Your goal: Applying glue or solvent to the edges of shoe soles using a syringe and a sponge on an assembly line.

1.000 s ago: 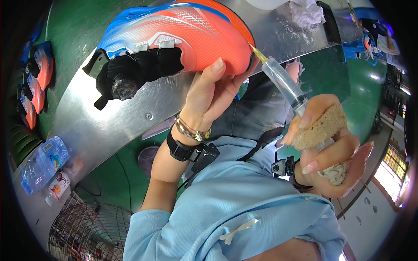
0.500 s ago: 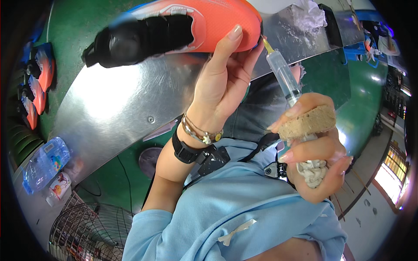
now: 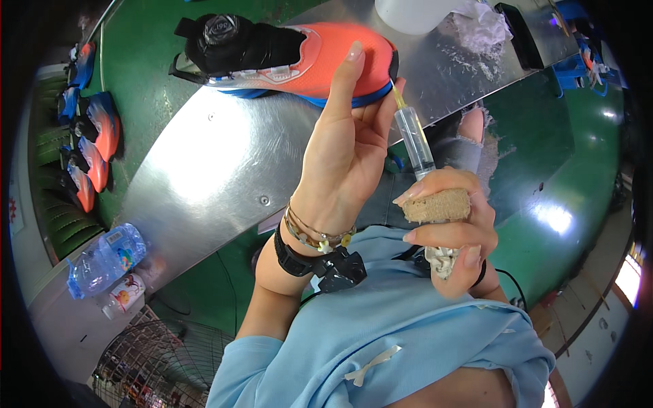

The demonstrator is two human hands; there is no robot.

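Observation:
A coral sneaker with a black collar and blue sole lies sideways over the metal table, its toe to the right. My left hand grips it by the toe, thumb on the upper and fingers underneath. My right hand is closed round a clear syringe. A tan, spongy-looking band surrounds the syringe between my fingers, and a crumpled white wad sits at its rear end by my thumb. The syringe's yellow-based needle reaches the sole edge at the toe; whether it touches cannot be made out.
The shiny metal table curves across the view. A white container, crumpled white material and a black bar-like object are at the far side. Bottles lie at left, above a wire basket. More sneakers stand farther left.
The view has shifted, and the whole sneaker now shows lower in it. My right hand and the syringe have come leftward, closer to my left hand. Both holds stay the same.

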